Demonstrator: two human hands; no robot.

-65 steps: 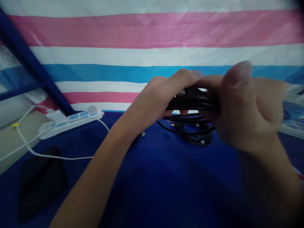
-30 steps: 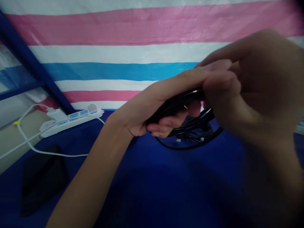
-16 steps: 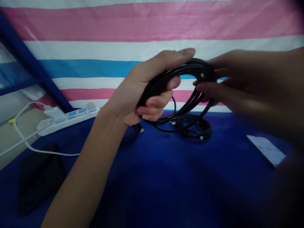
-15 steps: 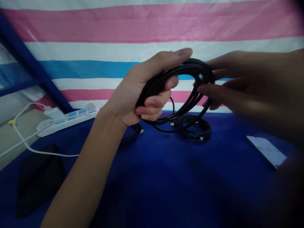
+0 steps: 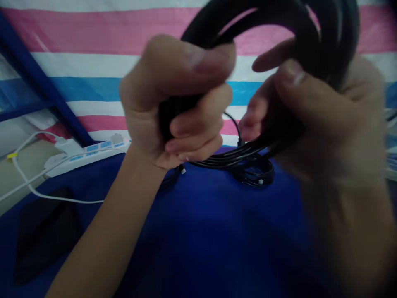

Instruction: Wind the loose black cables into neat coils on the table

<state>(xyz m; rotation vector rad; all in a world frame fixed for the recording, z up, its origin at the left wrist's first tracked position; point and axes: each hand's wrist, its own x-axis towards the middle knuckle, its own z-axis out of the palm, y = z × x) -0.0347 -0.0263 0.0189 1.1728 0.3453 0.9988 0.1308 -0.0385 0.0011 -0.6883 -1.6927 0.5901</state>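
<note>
A black cable (image 5: pixel 263 20), wound in a coil of several loops, is held up close to the camera above the blue table. My left hand (image 5: pixel 182 99) is closed around the coil's left side, thumb pressed on top. On the right side, my right hand (image 5: pixel 322 111) grips the loops with fingers curled round them, blurred by motion. One thin end (image 5: pixel 235 124) of black cable hangs between the hands, against the striped sheet. Behind and below lies another coiled black cable (image 5: pixel 263 171) with a pale tip, partly covered by the held loops.
More black cable (image 5: pixel 170 179) with a pale-tipped plug lies behind my left wrist. At the left are a white power strip (image 5: pixel 89 155) with a plugged-in adapter, a white cord (image 5: pixel 65 199) and a dark flat object (image 5: pixel 46 236). A striped sheet (image 5: pixel 93 35) hangs behind the blue table (image 5: pixel 214 223).
The coil has come up and nearer to the camera. My right hand has swung round the coil's right side, its fingers now facing left. The phone on the right is now out of sight.
</note>
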